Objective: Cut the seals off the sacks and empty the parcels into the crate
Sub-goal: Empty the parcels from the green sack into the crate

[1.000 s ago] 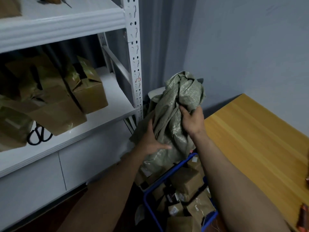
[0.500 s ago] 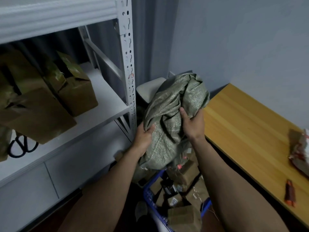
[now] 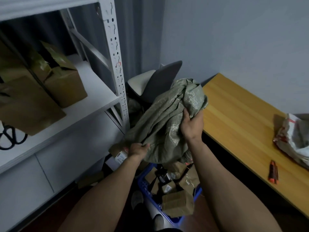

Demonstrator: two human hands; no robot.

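Two hands on one green woven sack, crumpled and held up above the blue crate. Grips the upper bunch with the right hand, fingers curled into the folds, close beside the bench edge. Pinches the lower hem with the left hand, thumb on top of the cloth, fingers tucked out of sight beneath. Holds the sack slanting from upper right to lower left, lowest folds hanging just over the crate's far end. Looks down on brown parcels heaped inside the crate, several with white labels, one larger one at the near rim. Left of the crate, a stray parcel with a label, just beside the left hand, near the foot of the white shelf. On that shelf, brown boxes and, at the far left, black scissors partly cut off by the frame. Behind the sack, a grey chair against the wall. On the bench, well apart from both hands, a small orange-and-black tool and, beyond it at the right edge, a crumpled white-and-red bag.
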